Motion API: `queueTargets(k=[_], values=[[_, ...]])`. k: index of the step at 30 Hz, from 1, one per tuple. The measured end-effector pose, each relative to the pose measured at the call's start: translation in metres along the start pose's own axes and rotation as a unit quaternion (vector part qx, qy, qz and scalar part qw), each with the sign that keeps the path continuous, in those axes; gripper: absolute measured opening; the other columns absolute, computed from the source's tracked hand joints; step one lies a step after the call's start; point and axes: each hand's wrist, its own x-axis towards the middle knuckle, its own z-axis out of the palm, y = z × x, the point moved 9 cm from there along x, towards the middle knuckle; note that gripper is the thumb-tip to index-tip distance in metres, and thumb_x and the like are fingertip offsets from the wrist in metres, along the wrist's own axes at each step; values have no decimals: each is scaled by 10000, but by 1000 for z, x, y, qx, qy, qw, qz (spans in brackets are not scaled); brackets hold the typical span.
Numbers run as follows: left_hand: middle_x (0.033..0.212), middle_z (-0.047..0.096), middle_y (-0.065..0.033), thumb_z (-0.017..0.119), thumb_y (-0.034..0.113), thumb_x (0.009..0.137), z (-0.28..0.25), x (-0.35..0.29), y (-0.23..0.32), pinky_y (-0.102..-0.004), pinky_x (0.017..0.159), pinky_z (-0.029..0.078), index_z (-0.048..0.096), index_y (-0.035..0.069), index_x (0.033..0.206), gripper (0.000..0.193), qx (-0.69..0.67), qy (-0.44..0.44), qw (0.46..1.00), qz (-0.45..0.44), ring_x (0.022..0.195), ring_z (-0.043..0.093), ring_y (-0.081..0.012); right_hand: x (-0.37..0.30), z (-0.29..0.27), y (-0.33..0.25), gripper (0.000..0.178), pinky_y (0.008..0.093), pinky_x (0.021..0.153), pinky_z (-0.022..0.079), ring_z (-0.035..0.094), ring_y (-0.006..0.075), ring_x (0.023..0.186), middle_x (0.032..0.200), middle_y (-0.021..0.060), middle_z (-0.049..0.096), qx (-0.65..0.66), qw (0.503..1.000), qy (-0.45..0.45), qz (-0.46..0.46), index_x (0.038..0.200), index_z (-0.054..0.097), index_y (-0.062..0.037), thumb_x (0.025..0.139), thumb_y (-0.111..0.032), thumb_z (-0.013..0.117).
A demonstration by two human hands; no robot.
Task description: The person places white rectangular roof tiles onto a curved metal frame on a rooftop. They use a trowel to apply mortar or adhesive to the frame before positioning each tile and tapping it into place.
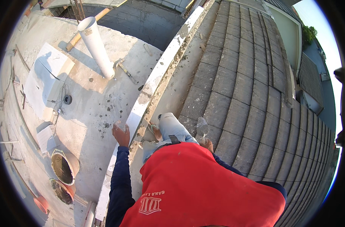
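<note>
My left hand (121,134) is over the white-topped low wall (136,113), its fingers curled. Something pale shows at its fingertips, too small to make out. Down by my right leg, my right hand (207,145) is closed, mostly hidden by my red shirt (202,185). A see-through plastic piece, like a cup or bag (202,127), sticks up from it against the grey roof tiles (229,98). My sandalled foot (154,130) stands in the narrow gutter between wall and tiles.
Left of the wall, a concrete slab holds an upright white pipe (96,47), a hammer (127,73), a white block (47,81), a dark tape or wire roll (67,99) and mortar buckets (75,163). Behind it lies a deep opening (149,24). Tiles slope off to the right.
</note>
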Motion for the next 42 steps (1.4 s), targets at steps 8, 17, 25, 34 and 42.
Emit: queueTargets(k=[8, 17, 25, 34, 42], values=[[1077, 664, -178, 707, 139, 836, 30, 2, -19, -492, 967, 437, 640, 49, 1081, 269, 86, -64, 994, -9, 1054, 609, -393, 88, 21, -30, 537, 466, 925, 530, 676, 399, 1085, 1131, 261, 697, 1, 997, -43, -60, 1212, 646, -14, 793, -338, 737], [1110, 654, -184, 770, 186, 811, 20, 9, 25, -474, 962, 455, 590, 40, 1189, 443, 105, 69, 987, -103, 1069, 602, -385, 258, -54, -258, 549, 498, 915, 513, 654, 455, 1040, 1082, 285, 685, -52, 936, -31, -347, 1282, 565, 34, 860, -286, 713], [1450, 465, -163, 821, 455, 726, 118, 67, 126, -616, 1228, 117, 445, 1, 1414, 906, 145, -75, 980, -110, 1407, 374, -368, 346, -28, -561, 537, 496, 899, 504, 644, 459, 1021, 1070, 289, 677, -99, 806, -134, -568, 1269, 554, 52, 877, -270, 728], [1403, 490, -152, 888, 369, 635, 169, 93, 137, -594, 1244, 97, 429, 42, 1425, 971, 90, -114, 976, -161, 1377, 415, -354, 395, 215, -714, 498, 507, 922, 531, 669, 456, 1041, 1085, 309, 687, -282, 751, -199, -563, 1205, 583, 49, 894, -333, 657], [1381, 513, -125, 878, 285, 598, 161, 94, 134, -536, 1242, 171, 456, 90, 1401, 927, 6, -63, 989, -134, 1344, 446, -326, 319, 342, -645, 622, 500, 968, 520, 656, 398, 1139, 1244, 272, 648, -426, 688, -336, -482, 1254, 564, 37, 918, -482, 640]])
